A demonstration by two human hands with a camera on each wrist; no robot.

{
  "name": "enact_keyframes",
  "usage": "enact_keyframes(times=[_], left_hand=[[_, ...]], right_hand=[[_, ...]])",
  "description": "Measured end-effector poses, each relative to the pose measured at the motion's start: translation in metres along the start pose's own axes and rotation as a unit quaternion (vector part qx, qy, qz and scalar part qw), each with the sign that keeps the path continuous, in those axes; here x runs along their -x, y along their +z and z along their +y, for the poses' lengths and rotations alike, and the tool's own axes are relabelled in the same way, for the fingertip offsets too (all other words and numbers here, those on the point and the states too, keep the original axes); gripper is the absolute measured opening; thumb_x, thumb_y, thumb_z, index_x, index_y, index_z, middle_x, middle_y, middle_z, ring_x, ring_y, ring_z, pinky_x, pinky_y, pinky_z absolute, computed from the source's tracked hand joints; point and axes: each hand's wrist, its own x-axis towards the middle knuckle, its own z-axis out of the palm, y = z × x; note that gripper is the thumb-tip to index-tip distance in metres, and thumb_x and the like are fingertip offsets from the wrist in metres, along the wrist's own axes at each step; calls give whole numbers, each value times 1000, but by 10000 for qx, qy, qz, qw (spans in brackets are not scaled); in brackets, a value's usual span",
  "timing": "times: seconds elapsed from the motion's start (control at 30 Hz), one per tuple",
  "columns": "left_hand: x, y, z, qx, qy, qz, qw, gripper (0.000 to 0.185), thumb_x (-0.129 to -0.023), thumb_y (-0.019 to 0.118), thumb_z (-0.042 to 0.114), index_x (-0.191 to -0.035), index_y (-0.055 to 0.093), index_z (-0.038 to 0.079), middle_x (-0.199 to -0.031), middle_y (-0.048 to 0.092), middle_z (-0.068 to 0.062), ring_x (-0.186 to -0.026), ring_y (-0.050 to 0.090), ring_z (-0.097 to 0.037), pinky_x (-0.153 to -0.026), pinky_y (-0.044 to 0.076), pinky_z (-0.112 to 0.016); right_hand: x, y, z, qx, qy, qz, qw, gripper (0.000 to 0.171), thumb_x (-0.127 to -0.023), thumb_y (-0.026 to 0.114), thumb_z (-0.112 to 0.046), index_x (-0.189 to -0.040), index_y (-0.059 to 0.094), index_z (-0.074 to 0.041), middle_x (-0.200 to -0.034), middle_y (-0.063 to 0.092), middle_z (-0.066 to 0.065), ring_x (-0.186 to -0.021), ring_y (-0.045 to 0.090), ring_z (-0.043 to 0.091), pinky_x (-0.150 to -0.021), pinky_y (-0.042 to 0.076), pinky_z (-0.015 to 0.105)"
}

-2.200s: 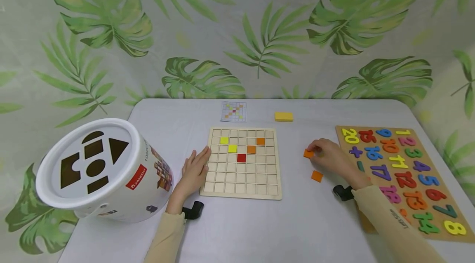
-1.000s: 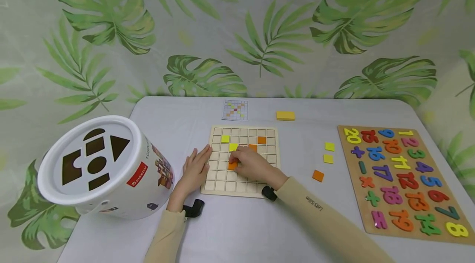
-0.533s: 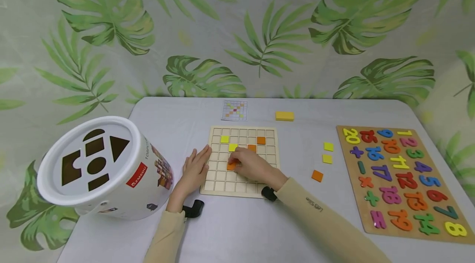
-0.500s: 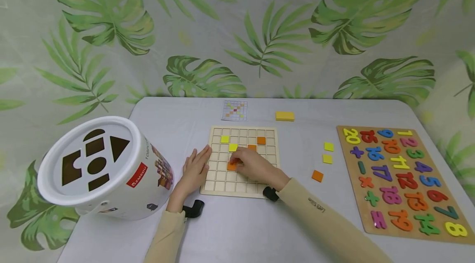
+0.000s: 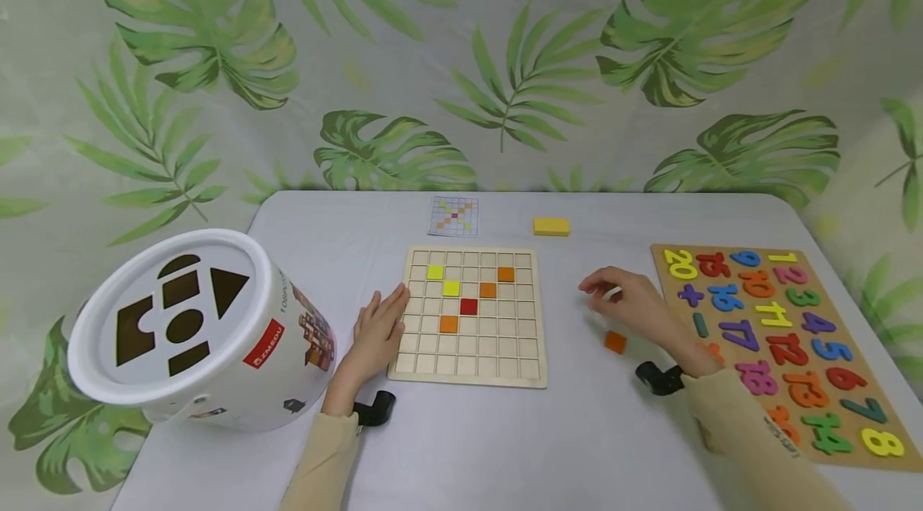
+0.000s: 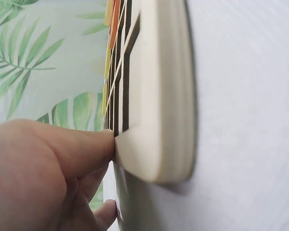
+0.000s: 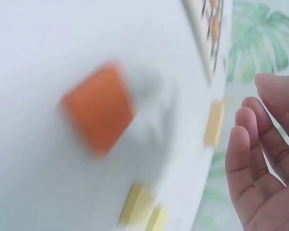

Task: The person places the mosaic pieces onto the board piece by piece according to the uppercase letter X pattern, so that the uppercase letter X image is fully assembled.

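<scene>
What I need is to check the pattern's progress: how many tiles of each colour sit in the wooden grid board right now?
yellow tiles: 2
orange tiles: 3
red tile: 1
Total: 6 in the grid board

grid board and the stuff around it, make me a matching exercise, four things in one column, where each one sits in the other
1. red tile
2. loose orange tile
3. yellow block
4. left hand

a. on the table behind the board
b. in a cell of the grid board
c. against the board's left edge
d. on the table beside the right hand

Pairs: 1-b, 2-d, 3-a, 4-c
</scene>
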Motion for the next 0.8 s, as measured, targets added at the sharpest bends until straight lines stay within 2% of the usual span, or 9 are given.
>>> enact_keyframes(times=[0.13, 0.3, 0.53, 0.8], left_hand=[[0, 1, -1, -9, 2, 8, 10000, 51, -96, 47, 1, -145, 36, -1, -154, 28, -15, -140, 7, -46, -106, -1, -64], [0, 1, -2, 8, 9, 18, 10000, 51, -96, 47, 0, -145, 36, -1, -153, 28, -15, -140, 7, -46, -106, -1, -65], [0, 0, -1, 16, -9, -4, 10000, 51, -96, 48, 1, -145, 36, -1, -154, 27, -14, -141, 6, -45, -106, -2, -64], [0, 0, -1, -5, -5, -36, 10000, 51, -96, 47, 0, -146, 36, -2, -154, 27, -15, -140, 6, -46, -106, -2, -64]], right_hand=[[17, -21, 28, 114, 269, 11, 9996, 22, -85, 67, 0, -108, 65, 0, -102, 65, 13, -90, 57, 25, -74, 50, 30], [28, -31, 47, 334, 261, -2, 9991, 24, -81, 70, 3, -105, 65, 3, -102, 65, 15, -93, 57, 30, -73, 50, 31], [27, -26, 57, 568, 198, -131, 9981, 23, -78, 67, 10, -100, 66, 3, -99, 62, 16, -92, 56, 34, -78, 50, 49], [17, -21, 56, 884, 273, -319, 9952, 22, -79, 69, 7, -100, 65, 1, -92, 60, 9, -86, 55, 27, -76, 50, 44]])
